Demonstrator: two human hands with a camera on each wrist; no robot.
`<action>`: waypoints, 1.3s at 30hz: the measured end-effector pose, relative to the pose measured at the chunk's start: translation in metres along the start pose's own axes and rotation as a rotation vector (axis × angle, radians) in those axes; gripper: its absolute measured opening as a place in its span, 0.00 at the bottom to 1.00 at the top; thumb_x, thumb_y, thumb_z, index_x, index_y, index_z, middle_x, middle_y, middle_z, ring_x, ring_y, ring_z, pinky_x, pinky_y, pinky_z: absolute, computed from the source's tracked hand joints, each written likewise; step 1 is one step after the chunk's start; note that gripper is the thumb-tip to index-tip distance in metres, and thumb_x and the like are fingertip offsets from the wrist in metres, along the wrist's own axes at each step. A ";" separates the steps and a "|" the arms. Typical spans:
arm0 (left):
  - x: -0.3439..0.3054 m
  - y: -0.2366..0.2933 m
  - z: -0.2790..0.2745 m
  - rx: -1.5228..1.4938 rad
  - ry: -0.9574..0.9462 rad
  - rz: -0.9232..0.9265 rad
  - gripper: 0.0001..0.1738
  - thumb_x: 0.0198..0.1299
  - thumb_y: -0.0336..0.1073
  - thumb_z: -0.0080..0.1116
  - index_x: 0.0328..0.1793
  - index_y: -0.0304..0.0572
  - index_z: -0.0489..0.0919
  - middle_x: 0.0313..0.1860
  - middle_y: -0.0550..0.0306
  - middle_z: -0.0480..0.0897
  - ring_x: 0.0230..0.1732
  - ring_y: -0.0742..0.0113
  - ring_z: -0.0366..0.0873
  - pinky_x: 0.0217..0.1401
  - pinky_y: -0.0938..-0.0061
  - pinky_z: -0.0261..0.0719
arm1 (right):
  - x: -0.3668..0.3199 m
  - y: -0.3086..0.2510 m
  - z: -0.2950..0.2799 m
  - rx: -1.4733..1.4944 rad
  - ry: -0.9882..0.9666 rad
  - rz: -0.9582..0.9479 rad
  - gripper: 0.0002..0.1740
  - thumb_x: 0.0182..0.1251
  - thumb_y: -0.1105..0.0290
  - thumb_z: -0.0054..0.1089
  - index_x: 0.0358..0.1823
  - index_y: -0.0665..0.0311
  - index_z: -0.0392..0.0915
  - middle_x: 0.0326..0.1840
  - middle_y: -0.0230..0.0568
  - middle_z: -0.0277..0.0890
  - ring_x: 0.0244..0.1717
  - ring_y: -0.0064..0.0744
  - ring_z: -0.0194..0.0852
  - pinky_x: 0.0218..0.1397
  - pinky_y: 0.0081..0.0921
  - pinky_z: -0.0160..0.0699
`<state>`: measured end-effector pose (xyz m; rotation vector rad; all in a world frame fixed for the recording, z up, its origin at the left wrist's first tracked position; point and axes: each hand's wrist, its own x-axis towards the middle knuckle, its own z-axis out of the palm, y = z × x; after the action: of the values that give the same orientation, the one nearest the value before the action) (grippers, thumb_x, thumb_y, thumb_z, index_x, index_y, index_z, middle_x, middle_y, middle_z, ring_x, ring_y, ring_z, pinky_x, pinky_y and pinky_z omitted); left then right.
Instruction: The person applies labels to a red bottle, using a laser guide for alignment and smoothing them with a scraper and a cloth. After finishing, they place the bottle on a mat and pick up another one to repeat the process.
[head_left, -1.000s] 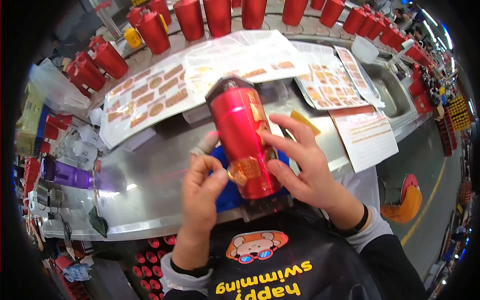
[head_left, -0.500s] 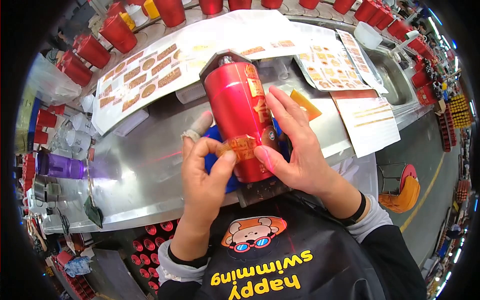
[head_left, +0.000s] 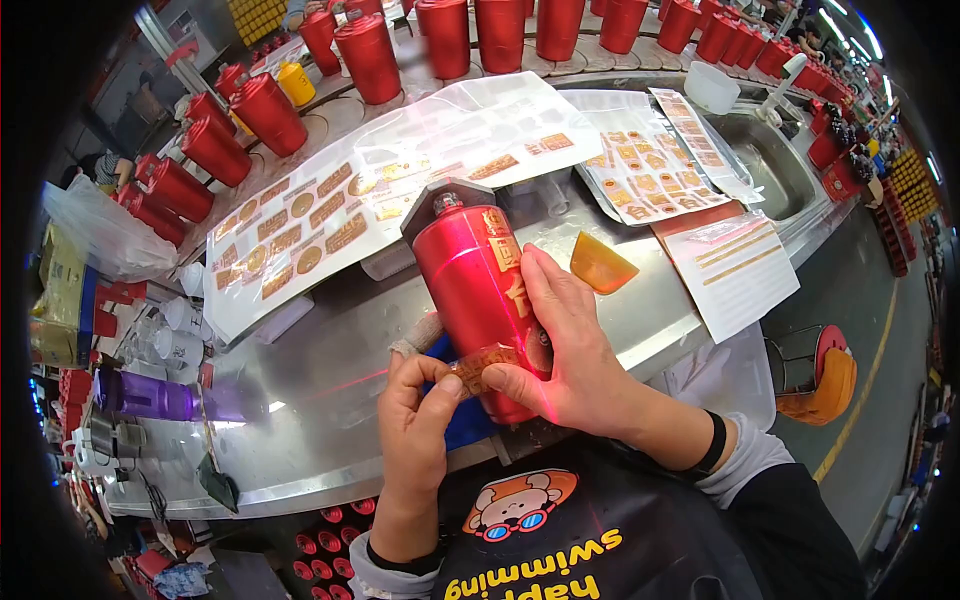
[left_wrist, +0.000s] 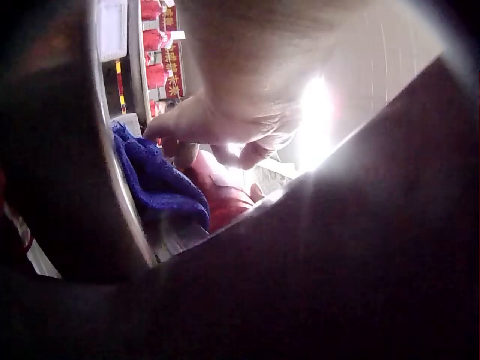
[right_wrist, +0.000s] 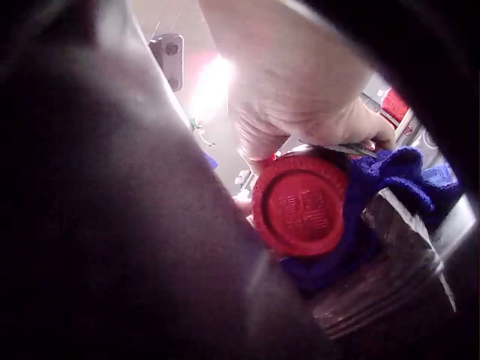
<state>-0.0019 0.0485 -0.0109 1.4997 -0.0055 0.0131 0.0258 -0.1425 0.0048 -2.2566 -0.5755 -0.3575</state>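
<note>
A red bottle (head_left: pixel 462 275) with gold lettering lies tilted over a blue cloth (left_wrist: pixel 161 180), its neck pointing away through a dark angular holder (head_left: pixel 425 212). At its lower end, my left hand (head_left: pixel 412 440) pinches one end of a gold label (head_left: pixel 468 376) between thumb and finger. The label runs across the bottle's surface. My left index finger carries a pale wrap (head_left: pixel 418 334). My right hand (head_left: pixel 580 375) lies along the bottle's right side with straight fingers, its thumb at the label. In the right wrist view the round embossed base (right_wrist: pixel 301 208) faces the camera.
Beyond the bottle lie a large sheet of gold labels (head_left: pixel 330 225) and smaller label sheets (head_left: pixel 640 170). An amber translucent scraper-like piece (head_left: pixel 603 264) rests on the metal table (head_left: pixel 310 385). A sink (head_left: pixel 765 165) is at right, a purple bottle (head_left: pixel 145 394) at left, and red bottles (head_left: pixel 368 55) stand behind.
The label's right end has come to lie against the bottle under my right thumb. My right fingers have moved from spread to lying together along the bottle. My left hand still pinches the label.
</note>
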 end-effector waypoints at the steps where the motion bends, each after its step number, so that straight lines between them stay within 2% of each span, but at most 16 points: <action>1: 0.000 0.000 0.001 0.020 0.005 0.018 0.10 0.62 0.38 0.56 0.32 0.41 0.77 0.26 0.64 0.79 0.40 0.75 0.72 0.80 0.55 0.34 | -0.001 0.000 0.000 0.001 -0.004 0.001 0.56 0.55 0.53 0.74 0.73 0.82 0.50 0.75 0.69 0.49 0.71 0.66 0.50 0.74 0.51 0.53; 8: -0.001 -0.002 -0.002 -0.023 -0.006 0.017 0.08 0.61 0.35 0.57 0.32 0.39 0.77 0.31 0.60 0.77 0.46 0.68 0.70 0.78 0.57 0.42 | -0.002 0.001 -0.001 0.083 -0.012 0.023 0.54 0.56 0.59 0.72 0.74 0.81 0.49 0.75 0.69 0.49 0.72 0.65 0.50 0.75 0.50 0.51; 11: -0.004 -0.006 -0.002 -0.055 0.015 -0.065 0.07 0.60 0.34 0.57 0.32 0.39 0.77 0.32 0.58 0.76 0.45 0.68 0.69 0.72 0.63 0.54 | -0.001 -0.001 -0.002 0.100 -0.028 0.056 0.54 0.55 0.58 0.72 0.74 0.81 0.50 0.75 0.68 0.50 0.72 0.65 0.50 0.75 0.50 0.51; 12: -0.006 -0.003 0.001 0.037 0.047 -0.027 0.07 0.60 0.33 0.58 0.32 0.38 0.77 0.33 0.57 0.76 0.44 0.67 0.69 0.63 0.67 0.62 | -0.003 -0.002 -0.004 0.093 -0.027 0.056 0.54 0.55 0.58 0.73 0.74 0.81 0.50 0.75 0.68 0.50 0.72 0.65 0.51 0.75 0.50 0.51; 13: -0.007 -0.010 -0.002 0.007 0.014 -0.011 0.08 0.61 0.34 0.59 0.32 0.38 0.77 0.36 0.55 0.75 0.45 0.65 0.69 0.57 0.68 0.65 | 0.000 -0.001 -0.005 0.088 -0.016 0.038 0.54 0.55 0.58 0.73 0.74 0.80 0.50 0.75 0.68 0.50 0.72 0.65 0.51 0.75 0.50 0.51; 15: -0.004 -0.009 -0.002 0.182 0.065 0.110 0.09 0.60 0.36 0.63 0.33 0.39 0.78 0.47 0.45 0.77 0.48 0.56 0.71 0.59 0.65 0.65 | -0.002 0.003 -0.002 0.084 0.001 0.005 0.54 0.55 0.57 0.73 0.74 0.81 0.50 0.75 0.67 0.50 0.72 0.65 0.51 0.75 0.49 0.51; 16: -0.002 0.004 0.001 0.382 0.043 0.282 0.07 0.61 0.33 0.60 0.34 0.38 0.76 0.67 0.37 0.72 0.63 0.54 0.72 0.70 0.61 0.64 | 0.000 0.004 -0.002 0.097 -0.002 0.000 0.54 0.56 0.58 0.73 0.74 0.81 0.50 0.75 0.67 0.49 0.72 0.64 0.50 0.75 0.49 0.51; 18: -0.004 0.017 0.006 0.488 0.087 0.346 0.09 0.60 0.35 0.62 0.33 0.38 0.76 0.64 0.35 0.74 0.63 0.49 0.72 0.73 0.58 0.57 | -0.002 0.003 -0.004 0.113 -0.026 0.022 0.53 0.57 0.58 0.72 0.74 0.81 0.50 0.75 0.67 0.49 0.73 0.64 0.50 0.75 0.49 0.51; 19: -0.005 0.020 0.006 0.549 0.099 0.378 0.10 0.59 0.35 0.64 0.32 0.38 0.76 0.62 0.33 0.75 0.59 0.49 0.73 0.69 0.58 0.60 | -0.004 0.004 -0.004 0.116 -0.024 0.016 0.53 0.57 0.59 0.72 0.74 0.80 0.50 0.76 0.66 0.48 0.73 0.64 0.49 0.75 0.49 0.51; 22: -0.011 0.023 0.011 0.491 0.139 0.342 0.09 0.59 0.34 0.64 0.31 0.38 0.76 0.52 0.39 0.80 0.55 0.51 0.75 0.66 0.59 0.63 | -0.005 0.006 -0.003 0.137 -0.026 0.012 0.52 0.59 0.60 0.70 0.75 0.79 0.49 0.76 0.65 0.48 0.73 0.63 0.49 0.76 0.49 0.51; 23: -0.011 0.022 0.009 0.557 0.116 0.368 0.09 0.58 0.33 0.65 0.31 0.38 0.77 0.37 0.49 0.82 0.49 0.56 0.75 0.60 0.63 0.68 | -0.006 0.007 -0.003 0.148 -0.025 0.010 0.51 0.59 0.60 0.70 0.75 0.79 0.49 0.76 0.65 0.48 0.73 0.63 0.49 0.76 0.48 0.50; 26: -0.012 0.026 0.013 0.605 0.125 0.412 0.07 0.58 0.31 0.64 0.31 0.38 0.77 0.28 0.55 0.80 0.44 0.60 0.74 0.56 0.67 0.69 | -0.008 0.012 -0.003 0.144 -0.019 -0.022 0.49 0.62 0.61 0.68 0.75 0.77 0.49 0.76 0.65 0.48 0.74 0.63 0.48 0.76 0.47 0.50; 29: -0.012 0.027 0.016 0.556 0.102 0.388 0.06 0.58 0.28 0.63 0.31 0.37 0.78 0.27 0.56 0.79 0.40 0.63 0.73 0.53 0.68 0.70 | -0.010 0.013 -0.005 0.154 -0.023 -0.030 0.47 0.64 0.62 0.65 0.76 0.77 0.49 0.76 0.65 0.48 0.74 0.62 0.48 0.77 0.47 0.50; 32: -0.009 0.037 0.021 0.581 0.057 0.441 0.09 0.56 0.33 0.66 0.30 0.37 0.78 0.33 0.46 0.73 0.34 0.53 0.72 0.38 0.64 0.72 | -0.011 0.013 -0.008 0.172 -0.030 -0.030 0.45 0.66 0.61 0.63 0.76 0.76 0.50 0.77 0.65 0.48 0.75 0.62 0.47 0.77 0.46 0.50; 35: -0.009 0.044 0.029 0.489 0.061 0.388 0.09 0.60 0.32 0.64 0.31 0.37 0.77 0.36 0.48 0.74 0.33 0.63 0.74 0.36 0.69 0.74 | -0.012 0.012 -0.011 0.195 -0.036 -0.025 0.44 0.67 0.61 0.62 0.76 0.77 0.51 0.77 0.64 0.48 0.75 0.61 0.47 0.77 0.46 0.49; 39: -0.008 0.035 0.029 0.068 -0.005 0.217 0.07 0.65 0.29 0.60 0.35 0.35 0.76 0.41 0.54 0.74 0.34 0.74 0.78 0.35 0.79 0.77 | -0.012 0.013 -0.013 0.211 -0.049 -0.022 0.44 0.67 0.60 0.62 0.75 0.77 0.52 0.77 0.64 0.48 0.75 0.61 0.47 0.77 0.46 0.49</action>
<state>-0.0098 0.0216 0.0264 1.5609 -0.1734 0.1857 0.0210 -0.1633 0.0004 -2.0626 -0.6335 -0.2410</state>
